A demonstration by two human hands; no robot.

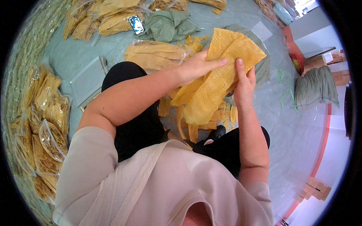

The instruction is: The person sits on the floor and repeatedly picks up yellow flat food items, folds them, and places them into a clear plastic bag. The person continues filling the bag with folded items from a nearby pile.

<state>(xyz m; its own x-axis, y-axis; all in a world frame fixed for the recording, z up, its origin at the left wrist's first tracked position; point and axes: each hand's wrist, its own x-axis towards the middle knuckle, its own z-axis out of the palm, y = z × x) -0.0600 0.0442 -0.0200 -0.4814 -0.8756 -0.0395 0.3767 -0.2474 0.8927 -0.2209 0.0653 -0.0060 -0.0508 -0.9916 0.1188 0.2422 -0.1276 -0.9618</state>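
Observation:
A large wrinkled yellow dried sheet (pixel 208 96), partly folded over itself, is held up in front of my knees. My left hand (pixel 202 66) grips its left edge, thumb lying across the front. On the opposite edge my right hand (pixel 244 84) pinches it, thumb on top and the other fingers mostly hidden behind. More yellow pieces (pixel 193 132) hang or lie below the sheet, between my legs. Just beyond my left forearm lies a clear plastic bag (pixel 158 55) of flat yellow sheets, with torn yellow scraps (pixel 195 42) beside it.
Filled clear bags (pixel 48 107) are piled at the left, and others (pixel 118 17) at the top. A lit phone (pixel 137 25) leans by a crumpled green-grey woven sack (pixel 169 25). A pale rectangular container (pixel 89 79) stands left of my knee. Right are green string (pixel 285 90) and a stuffed sack (pixel 315 89).

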